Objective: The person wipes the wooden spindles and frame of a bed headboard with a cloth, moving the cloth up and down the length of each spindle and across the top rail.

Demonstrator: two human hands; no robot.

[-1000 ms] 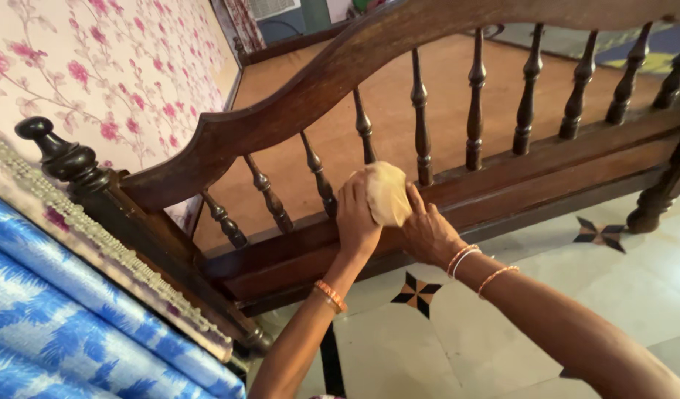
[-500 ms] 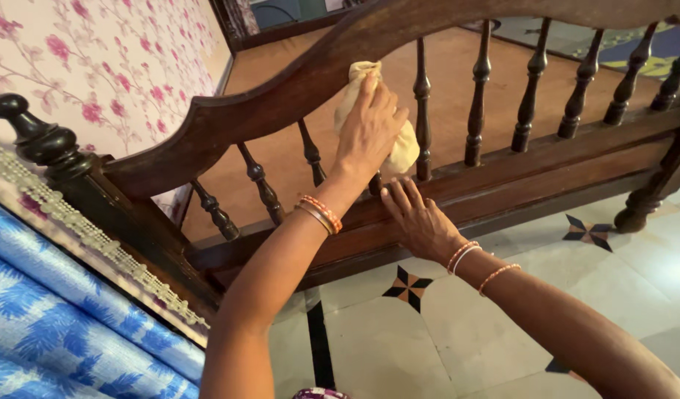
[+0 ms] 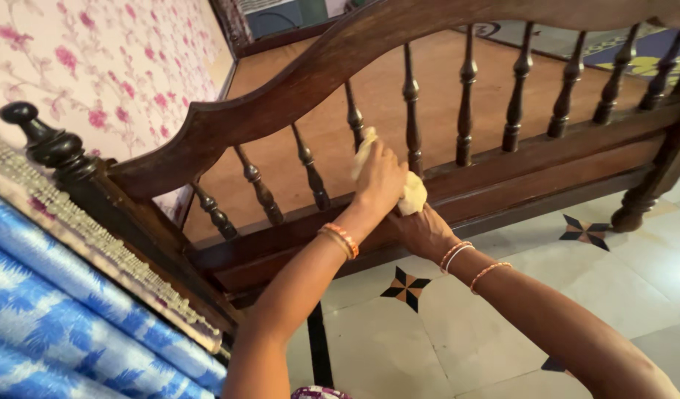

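My left hand (image 3: 379,181) grips a pale yellow cloth (image 3: 412,196) wrapped around a dark turned spindle (image 3: 355,118) of a wooden bed footboard (image 3: 296,89). The cloth sits low on the spindle, close to the lower rail (image 3: 502,181). My right hand (image 3: 423,229) rests flat against that rail just below the cloth, partly hidden by my left hand. Both wrists wear orange and white bangles.
A row of several turned spindles runs right along the footboard. A round knobbed post (image 3: 48,144) stands at left beside blue patterned fabric (image 3: 52,318). Bare wooden bed boards (image 3: 443,81) lie behind. The pale tiled floor (image 3: 621,273) has dark star inlays. Floral wallpaper (image 3: 111,66) covers the left wall.
My left hand slid the cloth up the spindle toward the top rail, then back down to the lower rail. My right hand stayed on the lower rail.
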